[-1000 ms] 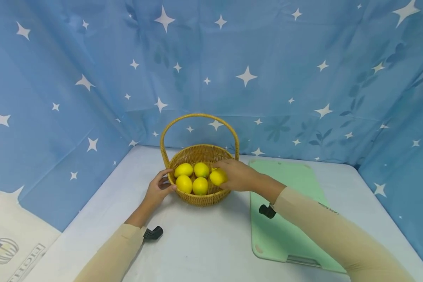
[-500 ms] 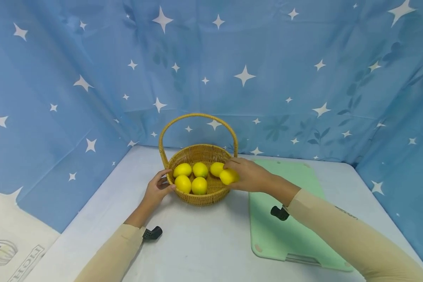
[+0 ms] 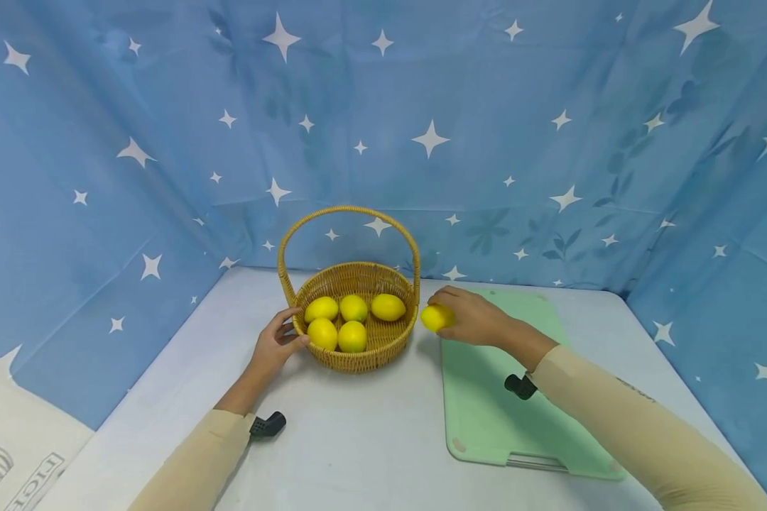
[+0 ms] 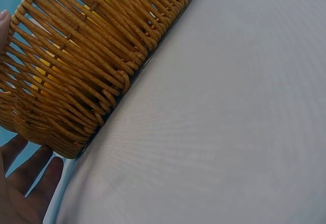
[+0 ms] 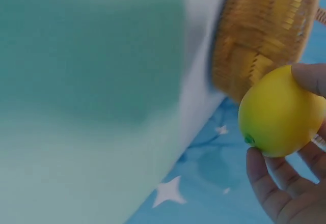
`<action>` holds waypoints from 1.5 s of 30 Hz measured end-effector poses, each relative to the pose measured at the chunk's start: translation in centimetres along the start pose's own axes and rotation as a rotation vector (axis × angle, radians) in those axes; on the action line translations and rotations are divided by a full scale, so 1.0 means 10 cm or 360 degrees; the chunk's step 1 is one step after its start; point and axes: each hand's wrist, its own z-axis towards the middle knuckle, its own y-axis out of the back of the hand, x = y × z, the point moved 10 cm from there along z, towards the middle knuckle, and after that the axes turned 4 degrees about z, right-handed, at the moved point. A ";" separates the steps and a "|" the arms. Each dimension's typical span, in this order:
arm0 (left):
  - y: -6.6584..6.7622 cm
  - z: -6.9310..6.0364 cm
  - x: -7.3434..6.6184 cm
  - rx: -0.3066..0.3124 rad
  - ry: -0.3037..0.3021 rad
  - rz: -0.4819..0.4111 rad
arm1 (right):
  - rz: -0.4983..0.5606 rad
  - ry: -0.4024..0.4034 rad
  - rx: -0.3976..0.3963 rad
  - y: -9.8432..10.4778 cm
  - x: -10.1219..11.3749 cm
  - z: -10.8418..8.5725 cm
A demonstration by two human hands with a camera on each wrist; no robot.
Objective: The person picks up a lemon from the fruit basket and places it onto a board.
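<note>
My right hand [image 3: 473,317] holds a yellow lemon [image 5: 280,113] between thumb and fingers, in the air just right of the wicker basket [image 3: 358,364]. In the right wrist view the lemon shows a small green stem end. The basket has a tall arched handle [image 3: 348,209] and holds several more lemons [image 3: 388,307]. My left hand [image 3: 277,343] grips the basket's left side, with thumb and index finger at the rim. In the left wrist view some left fingers [image 4: 38,175] spread beside the basket wall, and the thumb is mostly cut off.
A green cutting board [image 3: 486,411] lies on the white tabletop [image 3: 351,440], right of the basket and partly under my right arm. Blue star-patterned cloth [image 3: 383,128] hangs behind and at both sides of the table.
My right hand has lifted one lemon out of the basket and carried it right, past the rim to the board's near-left side. My left hand stays at the basket. The view shifts slightly right.
</note>
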 end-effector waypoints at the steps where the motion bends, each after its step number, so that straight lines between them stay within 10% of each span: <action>1: 0.00 0.00 0.01 0.0001 0.0002 -0.0001 | 0.0005 -0.0008 0.0002 -0.02 -0.06 0.00; 45: 0.01 0.00 -0.05 -0.0021 -0.0061 0.0009 | -0.0123 -0.0373 -0.0018 0.00 -1.12 0.21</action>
